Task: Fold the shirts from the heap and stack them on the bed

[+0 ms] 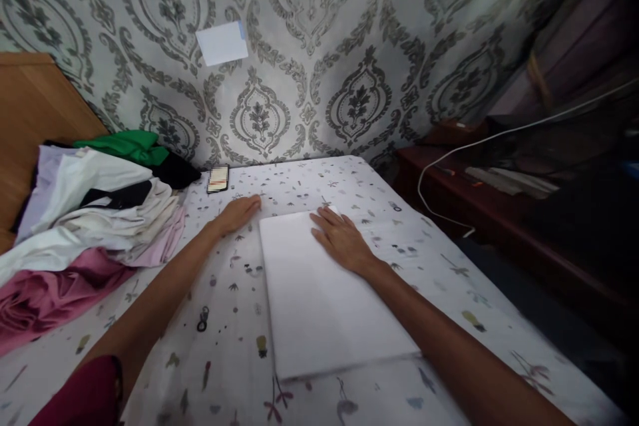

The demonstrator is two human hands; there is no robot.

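Observation:
A folded white cloth (319,299) lies flat as a neat rectangle on the patterned bed sheet (439,259) in front of me. My right hand (342,236) rests palm down on the cloth's far right corner, fingers stretched out. My left hand (239,212) lies flat on the sheet just past the cloth's far left corner, fingers extended, touching only the sheet. Neither hand holds anything.
A heap of clothes (84,226) in white, pink, lilac, black and green covers the bed's left side by a wooden headboard (30,120). A phone (218,178) lies near the wall. Dark wooden furniture (499,213) with a white cable (449,156) stands right of the bed.

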